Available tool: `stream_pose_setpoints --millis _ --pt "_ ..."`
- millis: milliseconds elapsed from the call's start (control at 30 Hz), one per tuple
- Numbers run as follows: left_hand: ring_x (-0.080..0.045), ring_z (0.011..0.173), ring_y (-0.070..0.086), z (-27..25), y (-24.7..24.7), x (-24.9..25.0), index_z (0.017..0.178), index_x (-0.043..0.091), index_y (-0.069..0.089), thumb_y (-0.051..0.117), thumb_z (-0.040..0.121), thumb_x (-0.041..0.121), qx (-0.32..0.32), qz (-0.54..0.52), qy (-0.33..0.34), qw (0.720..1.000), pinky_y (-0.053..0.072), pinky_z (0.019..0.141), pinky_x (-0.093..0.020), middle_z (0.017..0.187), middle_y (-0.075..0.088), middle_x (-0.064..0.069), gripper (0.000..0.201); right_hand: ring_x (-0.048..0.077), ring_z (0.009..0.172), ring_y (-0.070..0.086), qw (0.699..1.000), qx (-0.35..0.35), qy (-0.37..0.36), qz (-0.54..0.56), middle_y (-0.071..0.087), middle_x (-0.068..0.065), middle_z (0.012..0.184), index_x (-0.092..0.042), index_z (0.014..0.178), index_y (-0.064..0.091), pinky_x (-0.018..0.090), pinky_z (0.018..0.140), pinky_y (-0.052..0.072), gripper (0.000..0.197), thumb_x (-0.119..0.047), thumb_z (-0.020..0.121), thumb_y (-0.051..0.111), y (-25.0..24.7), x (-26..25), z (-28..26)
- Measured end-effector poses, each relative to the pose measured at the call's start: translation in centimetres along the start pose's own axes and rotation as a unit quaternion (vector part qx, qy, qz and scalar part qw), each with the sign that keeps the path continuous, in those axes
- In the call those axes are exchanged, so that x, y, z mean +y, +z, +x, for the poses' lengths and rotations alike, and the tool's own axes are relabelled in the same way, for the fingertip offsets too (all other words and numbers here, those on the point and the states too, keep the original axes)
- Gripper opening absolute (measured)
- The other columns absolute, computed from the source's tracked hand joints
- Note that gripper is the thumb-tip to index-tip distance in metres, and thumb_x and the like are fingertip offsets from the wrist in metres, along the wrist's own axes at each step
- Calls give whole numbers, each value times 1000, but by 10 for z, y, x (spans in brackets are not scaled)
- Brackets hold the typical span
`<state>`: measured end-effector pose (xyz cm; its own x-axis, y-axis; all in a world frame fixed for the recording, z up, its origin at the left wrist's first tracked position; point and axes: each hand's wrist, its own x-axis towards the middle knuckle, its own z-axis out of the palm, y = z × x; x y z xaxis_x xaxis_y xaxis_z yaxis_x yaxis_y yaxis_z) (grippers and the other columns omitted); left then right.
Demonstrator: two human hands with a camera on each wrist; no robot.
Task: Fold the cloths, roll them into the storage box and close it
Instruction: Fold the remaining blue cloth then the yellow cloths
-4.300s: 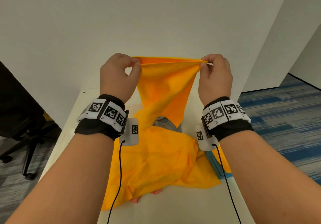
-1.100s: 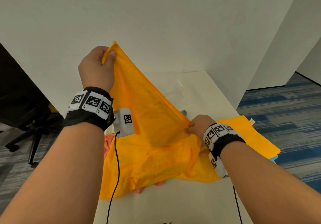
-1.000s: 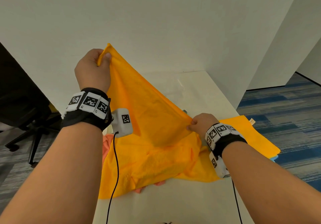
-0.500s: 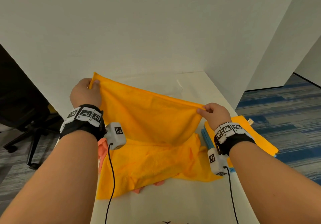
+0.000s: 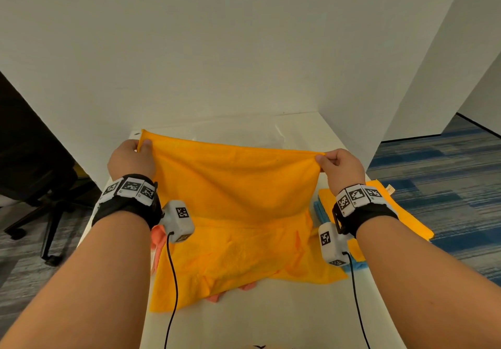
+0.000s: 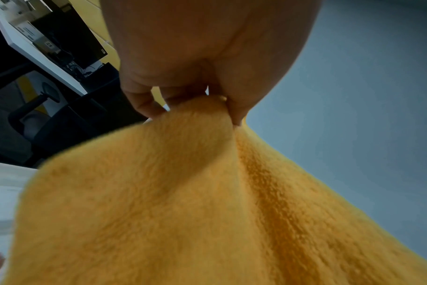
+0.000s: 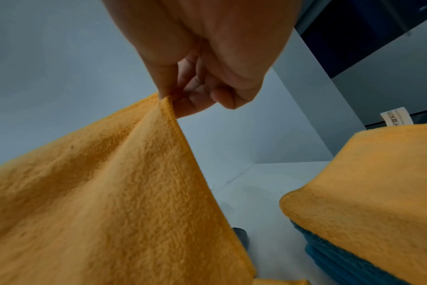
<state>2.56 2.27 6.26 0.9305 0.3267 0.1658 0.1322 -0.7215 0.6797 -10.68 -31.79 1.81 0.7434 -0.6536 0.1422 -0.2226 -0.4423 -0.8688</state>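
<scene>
Both arms reach forward over the white tabletop [image 5: 244, 321], wrists level. The left hand [image 5: 131, 160] pinches the far left corner of the orange cloth [image 5: 235, 186] between thumb and curled fingers; the right hand [image 5: 343, 164] pinches the far right corner the same way, so each grip is closed on fabric. The cloth's top edge runs taut between them, its lower part draping onto the tabletop. Beneath the cloth, a pink cloth [image 5: 158, 237] peeks out. Right of it lies a folded orange cloth [image 7: 368, 192] on a blue cloth [image 7: 334, 256].
</scene>
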Motion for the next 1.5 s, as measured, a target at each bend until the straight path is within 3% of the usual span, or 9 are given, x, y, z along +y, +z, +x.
stream_pose_setpoints --millis 233,333,433,533,633,833,1000,1233,1500 --pt "-41 94 56 3 4 -4 94 1 58 36 100 32 -15 7 -8 1000 38 75 -40 91 57 -22 38 18 91 62 1000 14 12 24 66 2 94 -18 111 61 29 80 44 21 -28 93 60 -1 -4 4" --pt "-42 102 54 2 6 -5 110 0 58 36 100 32 -27 -15 -4 1000 39 80 -41 106 60 -25 40 21 99 60 1000 0 14 11 66 4 99 -15 123 63 31 90 44 33 -29 94 57 -4 -5 6" --pt "-41 110 52 -1 7 -3 129 5 51 35 101 33 -55 -21 -1 998 40 85 -41 122 56 -23 43 22 97 58 1000 10 29 5 66 5 103 -10 117 66 29 84 41 33 -32 95 54 -5 -8 10" --pt "-40 118 48 -6 8 0 134 7 47 34 102 33 -86 -21 4 996 38 95 -43 131 52 -21 44 19 85 51 998 32 56 6 56 0 87 -9 109 62 29 76 37 30 -33 97 49 -2 -13 12" --pt "-38 121 46 -11 12 6 133 5 47 35 102 32 -111 -19 20 993 37 97 -41 134 51 -21 43 18 85 50 997 37 70 8 55 2 93 -10 109 59 29 75 35 27 -32 97 49 3 -19 12" --pt "-37 96 59 -30 28 24 109 12 56 47 97 36 -194 -60 41 978 52 86 -48 104 62 -18 28 20 84 55 998 -25 49 23 59 1 90 -14 97 60 30 74 42 22 -35 93 55 18 -39 5" --pt "-25 78 64 -57 39 47 103 13 56 57 94 30 -280 -123 62 950 56 63 -32 91 65 -11 19 18 82 64 989 -120 24 83 63 -2 80 -19 79 61 33 73 55 14 -29 89 63 32 -59 -8" --pt "-13 76 65 -81 42 69 92 13 67 68 88 22 -327 -187 118 919 57 62 -23 83 67 -4 10 13 71 66 972 -190 5 142 68 2 78 -16 85 65 27 69 58 5 -20 89 66 41 -81 -24" --pt "-19 75 71 -90 36 81 90 15 64 72 84 17 -359 -243 118 893 59 63 -26 83 73 -10 11 22 82 71 971 -203 -17 126 71 9 86 -16 84 66 35 75 60 5 -18 87 68 42 -84 -25"
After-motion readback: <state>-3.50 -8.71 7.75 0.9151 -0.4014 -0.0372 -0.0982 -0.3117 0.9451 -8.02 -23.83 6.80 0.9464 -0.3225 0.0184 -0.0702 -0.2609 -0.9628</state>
